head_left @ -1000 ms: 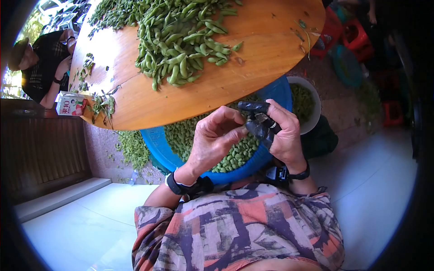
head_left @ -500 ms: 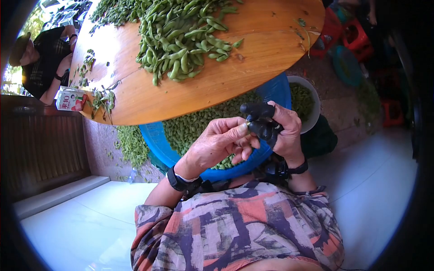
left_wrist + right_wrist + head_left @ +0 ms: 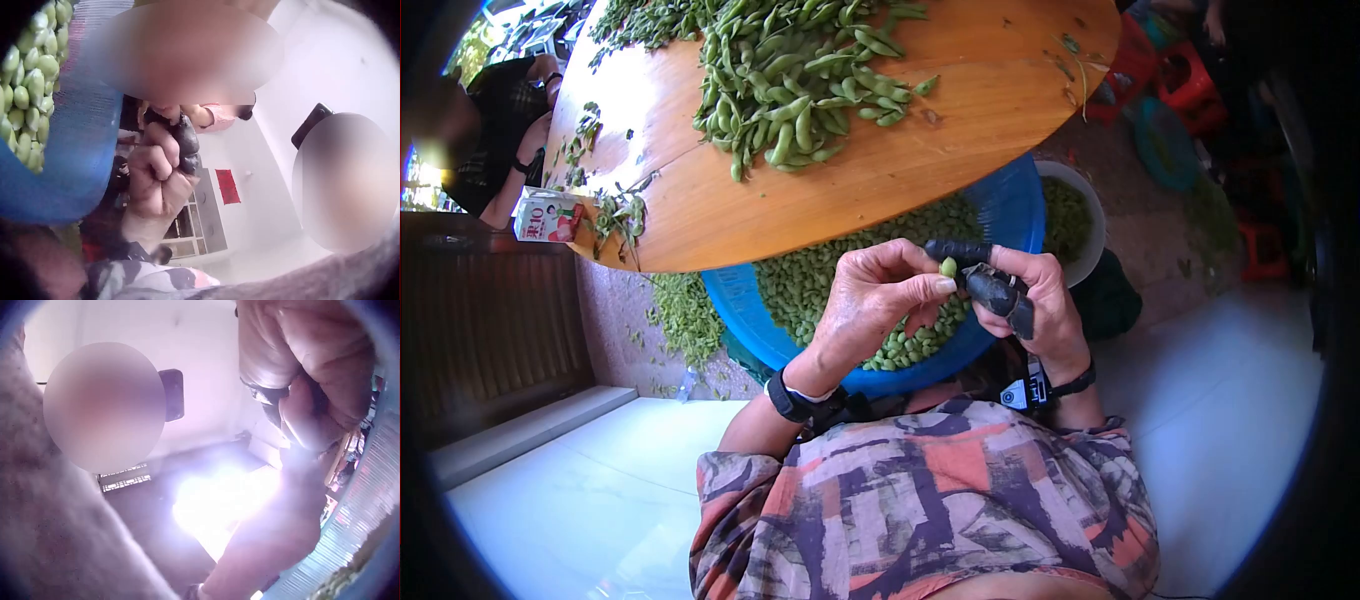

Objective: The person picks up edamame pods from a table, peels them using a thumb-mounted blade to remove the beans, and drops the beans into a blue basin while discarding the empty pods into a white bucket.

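Note:
Between thumb and forefinger, my left hand (image 3: 875, 300) pinches a small green bean (image 3: 948, 267). Close beside it is my right hand (image 3: 1045, 305), with black covers (image 3: 1000, 292) on its thumb and finger. In the head view the covered finger points toward the left hand, apart from the covered thumb; I cannot tell if anything is held between them. The left wrist view shows the right hand's lower fingers (image 3: 159, 159) curled. Below both hands stands a blue basket (image 3: 730, 310) of shelled green beans (image 3: 800, 295).
A wooden table (image 3: 990, 120) carries a heap of green pods (image 3: 770, 90), loose stems and a drink carton (image 3: 548, 217). Beside the basket is a white bucket (image 3: 1095, 235). Pods or shells (image 3: 685, 315) lie on the floor. Another person (image 3: 495, 130) sits at far left.
The hands were close together, with the left fingertips at the black covers. Now the left hand has drawn slightly away with a bean showing, and the right thumb and finger have spread.

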Motion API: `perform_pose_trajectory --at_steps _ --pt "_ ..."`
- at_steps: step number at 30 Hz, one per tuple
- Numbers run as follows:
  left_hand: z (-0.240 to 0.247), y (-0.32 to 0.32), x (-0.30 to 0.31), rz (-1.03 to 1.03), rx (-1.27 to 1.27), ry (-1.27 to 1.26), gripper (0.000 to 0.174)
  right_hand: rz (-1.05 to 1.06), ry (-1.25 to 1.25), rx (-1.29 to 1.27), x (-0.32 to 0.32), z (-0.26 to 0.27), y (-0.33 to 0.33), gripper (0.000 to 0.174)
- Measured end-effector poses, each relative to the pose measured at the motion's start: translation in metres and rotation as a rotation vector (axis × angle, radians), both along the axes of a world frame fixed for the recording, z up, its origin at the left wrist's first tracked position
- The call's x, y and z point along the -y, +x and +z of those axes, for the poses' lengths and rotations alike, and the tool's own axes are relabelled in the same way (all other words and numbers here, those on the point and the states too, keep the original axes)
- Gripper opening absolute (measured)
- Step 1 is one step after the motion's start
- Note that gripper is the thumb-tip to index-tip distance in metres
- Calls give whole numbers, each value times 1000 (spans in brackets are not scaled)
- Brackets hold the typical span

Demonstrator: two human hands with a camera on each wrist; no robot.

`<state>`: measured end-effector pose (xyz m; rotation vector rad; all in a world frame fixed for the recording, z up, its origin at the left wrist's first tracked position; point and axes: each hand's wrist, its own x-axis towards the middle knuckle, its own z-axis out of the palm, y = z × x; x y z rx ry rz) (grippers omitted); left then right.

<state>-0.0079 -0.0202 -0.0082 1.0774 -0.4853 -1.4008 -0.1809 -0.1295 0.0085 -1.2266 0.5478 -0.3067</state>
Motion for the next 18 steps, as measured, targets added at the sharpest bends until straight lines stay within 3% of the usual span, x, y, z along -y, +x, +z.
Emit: perform_pose_trajectory --at_steps 3,5,8,12,14,18 --pt "2 -1 1 -9 98 64 13 22 158 50 -2 1 -3 32" --pt "1 -2 0 -10 117 71 14 -19 3 -59 -4 3 -1 30" --pt "3 -4 0 -5 161 80 14 -5 -39 -102 -3 1 -3 31" --pt "6 -3 1 -16 190 109 14 22 41 -107 -1 6 -5 33" --pt "6 -2 1 -31 205 112 15 20 -163 -68 -2 1 -4 29" --pt "4 -2 0 -45 227 109 16 5 -218 -32 -3 -4 -2 25"
